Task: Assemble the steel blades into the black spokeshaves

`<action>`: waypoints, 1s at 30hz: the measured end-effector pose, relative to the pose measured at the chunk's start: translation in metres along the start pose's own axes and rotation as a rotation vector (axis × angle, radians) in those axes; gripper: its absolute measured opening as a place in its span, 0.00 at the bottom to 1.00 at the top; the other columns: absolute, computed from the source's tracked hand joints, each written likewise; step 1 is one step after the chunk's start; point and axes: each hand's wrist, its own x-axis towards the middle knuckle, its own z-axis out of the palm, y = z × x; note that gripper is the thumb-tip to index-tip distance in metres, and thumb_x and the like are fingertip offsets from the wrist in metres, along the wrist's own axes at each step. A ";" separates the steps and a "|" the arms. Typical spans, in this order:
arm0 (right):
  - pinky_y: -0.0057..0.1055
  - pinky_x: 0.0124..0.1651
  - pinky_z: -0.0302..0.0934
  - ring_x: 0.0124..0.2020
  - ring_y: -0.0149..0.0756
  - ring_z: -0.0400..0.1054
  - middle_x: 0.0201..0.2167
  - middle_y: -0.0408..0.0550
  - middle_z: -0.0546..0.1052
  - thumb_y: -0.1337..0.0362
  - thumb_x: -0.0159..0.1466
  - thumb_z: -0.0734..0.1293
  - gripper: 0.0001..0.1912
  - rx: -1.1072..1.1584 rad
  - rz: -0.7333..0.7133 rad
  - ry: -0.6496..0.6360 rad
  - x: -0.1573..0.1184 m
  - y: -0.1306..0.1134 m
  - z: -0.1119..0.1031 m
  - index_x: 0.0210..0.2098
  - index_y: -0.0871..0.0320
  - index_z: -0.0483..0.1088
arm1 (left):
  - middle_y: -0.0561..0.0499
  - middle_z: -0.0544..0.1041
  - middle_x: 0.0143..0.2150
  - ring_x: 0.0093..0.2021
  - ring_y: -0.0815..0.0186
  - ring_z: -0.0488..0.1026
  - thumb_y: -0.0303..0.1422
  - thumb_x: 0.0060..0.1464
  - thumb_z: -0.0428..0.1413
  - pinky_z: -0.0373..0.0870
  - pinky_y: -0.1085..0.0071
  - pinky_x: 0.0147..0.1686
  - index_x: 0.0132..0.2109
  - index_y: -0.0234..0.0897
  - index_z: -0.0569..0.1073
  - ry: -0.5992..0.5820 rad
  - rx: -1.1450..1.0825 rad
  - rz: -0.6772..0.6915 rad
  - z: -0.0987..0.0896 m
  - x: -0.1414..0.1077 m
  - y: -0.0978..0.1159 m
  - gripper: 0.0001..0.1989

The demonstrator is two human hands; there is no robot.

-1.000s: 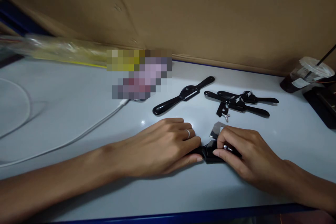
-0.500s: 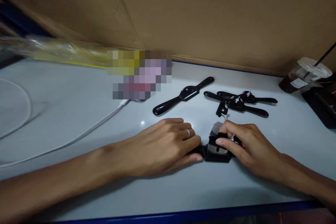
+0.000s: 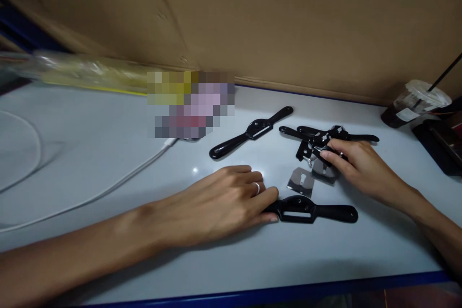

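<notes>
My left hand (image 3: pixel 240 197) is closed around the left handle of a black spokeshave body (image 3: pixel 335 212) lying on the table. The slot in that body shows with no blade in it. My right hand (image 3: pixel 352 161) has its thumb and fingers pinched on a black cap iron, with a steel spokeshave blade (image 3: pixel 324 173) just below it, up and right of the body. Whether the blade is held too or rests on the table, I cannot tell. Beside it lies another steel blade (image 3: pixel 301 182). A black cap iron (image 3: pixel 304 150) and a thumbscrew (image 3: pixel 308 161) lie farther back.
Two assembled spokeshaves (image 3: pixel 292 132) lie partly behind my right hand. Another bare spokeshave body (image 3: pixel 258 128) is at the back middle. A drink cup (image 3: pixel 407 106) with a straw stands back right. A white cable (image 3: pixel 122 180) runs to a blurred-out object (image 3: pixel 197 110).
My right hand has moved up and right, lifting the cap iron and blade away from the spokeshave body. The body's slot is now exposed. My left hand has stayed on the handle.
</notes>
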 end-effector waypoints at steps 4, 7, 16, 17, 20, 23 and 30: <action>0.34 0.35 0.48 0.27 0.35 0.60 0.26 0.43 0.69 0.56 0.74 0.55 0.18 -0.053 -0.023 -0.098 -0.002 0.001 0.003 0.28 0.54 0.59 | 0.55 0.69 0.24 0.25 0.64 0.63 0.36 0.76 0.42 0.59 0.65 0.29 0.36 0.38 0.67 -0.007 0.020 0.023 -0.001 0.000 0.001 0.18; 0.34 0.35 0.49 0.28 0.37 0.63 0.27 0.44 0.70 0.55 0.74 0.55 0.16 -0.143 -0.002 -0.102 -0.004 0.002 0.003 0.32 0.54 0.63 | 0.55 0.68 0.23 0.25 0.64 0.64 0.37 0.76 0.42 0.59 0.66 0.29 0.35 0.39 0.66 0.006 0.053 0.043 -0.002 0.000 0.002 0.19; 0.35 0.31 0.46 0.22 0.38 0.59 0.20 0.46 0.69 0.54 0.71 0.57 0.20 -0.402 0.169 0.290 0.007 0.029 -0.029 0.25 0.54 0.64 | 0.55 0.68 0.22 0.23 0.66 0.63 0.37 0.77 0.39 0.60 0.69 0.27 0.32 0.39 0.65 0.168 0.195 -0.029 -0.007 0.000 -0.002 0.22; 0.35 0.31 0.46 0.24 0.40 0.61 0.21 0.48 0.70 0.55 0.71 0.58 0.20 -0.437 0.189 0.310 0.009 0.034 -0.032 0.24 0.54 0.64 | 0.55 0.68 0.23 0.23 0.66 0.64 0.38 0.77 0.39 0.60 0.69 0.27 0.32 0.39 0.66 0.180 0.228 -0.099 -0.009 -0.001 -0.005 0.23; 0.36 0.31 0.46 0.29 0.45 0.68 0.28 0.53 0.76 0.57 0.69 0.59 0.16 -0.514 0.262 0.289 0.014 0.050 -0.033 0.28 0.55 0.69 | 0.52 0.69 0.23 0.22 0.64 0.65 0.43 0.75 0.39 0.54 0.68 0.24 0.34 0.38 0.68 0.113 0.331 -0.416 -0.016 -0.002 -0.017 0.24; 0.36 0.32 0.48 0.35 0.48 0.72 0.38 0.55 0.81 0.59 0.69 0.59 0.14 -0.559 0.309 0.206 0.016 0.058 -0.030 0.39 0.55 0.75 | 0.49 0.72 0.25 0.22 0.62 0.66 0.44 0.71 0.43 0.46 0.68 0.24 0.38 0.38 0.71 -0.161 0.395 -0.800 -0.021 0.001 -0.030 0.19; 0.36 0.35 0.54 0.40 0.49 0.74 0.47 0.55 0.81 0.59 0.68 0.60 0.16 -0.590 0.242 0.083 0.012 0.062 -0.031 0.46 0.56 0.78 | 0.45 0.73 0.25 0.23 0.60 0.67 0.44 0.70 0.42 0.43 0.67 0.23 0.39 0.37 0.72 -0.272 0.485 -0.872 -0.014 0.003 -0.040 0.21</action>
